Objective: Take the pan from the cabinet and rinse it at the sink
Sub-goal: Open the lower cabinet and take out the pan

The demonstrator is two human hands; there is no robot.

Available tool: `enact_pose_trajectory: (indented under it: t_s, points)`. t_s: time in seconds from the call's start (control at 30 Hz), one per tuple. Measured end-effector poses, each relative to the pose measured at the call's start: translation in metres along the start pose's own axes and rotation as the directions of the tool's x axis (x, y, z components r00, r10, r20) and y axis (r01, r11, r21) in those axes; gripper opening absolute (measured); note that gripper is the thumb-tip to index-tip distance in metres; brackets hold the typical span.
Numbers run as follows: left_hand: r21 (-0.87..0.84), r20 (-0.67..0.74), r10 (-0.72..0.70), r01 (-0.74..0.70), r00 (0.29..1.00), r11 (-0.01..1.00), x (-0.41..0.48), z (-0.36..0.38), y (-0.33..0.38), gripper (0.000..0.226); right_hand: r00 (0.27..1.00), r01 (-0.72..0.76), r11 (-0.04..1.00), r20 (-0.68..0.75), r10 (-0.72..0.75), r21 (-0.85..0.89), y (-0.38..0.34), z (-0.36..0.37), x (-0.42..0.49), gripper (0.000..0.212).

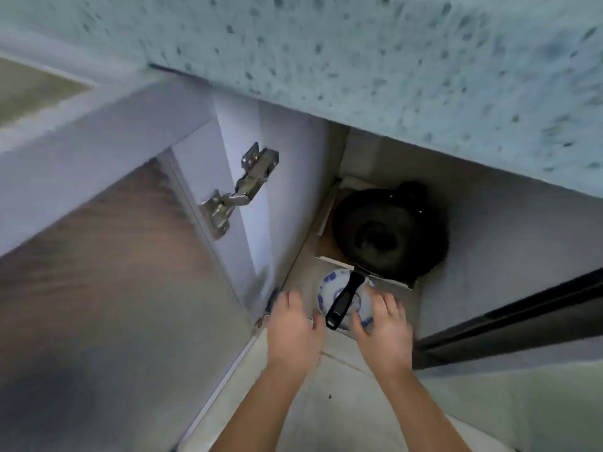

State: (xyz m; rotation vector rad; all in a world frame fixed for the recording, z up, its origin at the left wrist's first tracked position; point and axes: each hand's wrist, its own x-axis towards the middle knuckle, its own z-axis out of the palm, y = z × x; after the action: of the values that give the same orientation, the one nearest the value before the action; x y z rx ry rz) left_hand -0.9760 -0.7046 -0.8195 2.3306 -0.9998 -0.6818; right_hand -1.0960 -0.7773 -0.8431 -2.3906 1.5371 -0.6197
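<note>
Speckled stone desk [391, 60] overhangs an open cabinet [473, 256], its door [114, 256] swung left on a metal hinge [239, 190]. Inside, the black pan [388, 230] sits in a shallow box, handle [346, 300] reaching out over a blue-and-white bowl [336, 282]. The left hand [292, 331] and right hand [385, 327] flank the handle, each grip spread wide, holding nothing.

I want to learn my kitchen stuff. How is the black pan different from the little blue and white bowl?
The pan is black all over; the bowl is white with blue patterns. The pan is much bigger than the bowl. The pan has a long handle, which reaches over the bowl; the bowl has none. The pan sits deeper in the cabinet, the bowl nearer both hands. Both are round and lie in the open cabinet.
</note>
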Motion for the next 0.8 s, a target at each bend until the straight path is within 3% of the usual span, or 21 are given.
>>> enact_pose_trajectory:
  t_s: [0.23, 0.4, 0.5, 0.6, 0.7, 0.8]
  points:
    - [-0.067, 0.151, -0.103, 0.114, 0.983, 0.991, 0.075, 0.083, -0.02, 0.056, 0.997, -0.075, 0.995, -0.023, 0.077, 0.058, 0.055, 0.099, 0.024, 0.053]
    - [-0.226, 0.199, -0.083, 0.128, 0.976, 0.966, 0.103, 0.121, -0.026, 0.045, 0.962, -0.259, 0.95, -0.044, 0.27, 0.175, 0.075, 0.137, 0.035, 0.044]
    - [-0.371, 0.324, -0.098, 0.222, 0.941, 0.902, 0.116, 0.137, -0.027, 0.035, 0.938, -0.334, 0.9, 0.006, 0.346, 0.279, 0.081, 0.151, 0.04, 0.046]
    - [-0.463, 0.41, -0.088, 0.291, 0.908, 0.837, 0.125, 0.148, -0.027, 0.012, 0.881, -0.467, 0.762, 0.161, 0.445, 0.449, 0.087, 0.155, 0.046, 0.038]
    - [-0.496, 0.48, -0.027, 0.296, 0.877, 0.816, 0.13, 0.155, -0.031, 0.009, 0.814, -0.571, 0.58, 0.311, 0.49, 0.581, 0.093, 0.162, 0.054, 0.02]
    - [-0.52, 0.555, 0.033, 0.315, 0.831, 0.794, 0.129, 0.155, -0.037, 0.005, 0.72, -0.672, 0.332, 0.48, 0.501, 0.662, 0.096, 0.168, 0.062, 0.021]
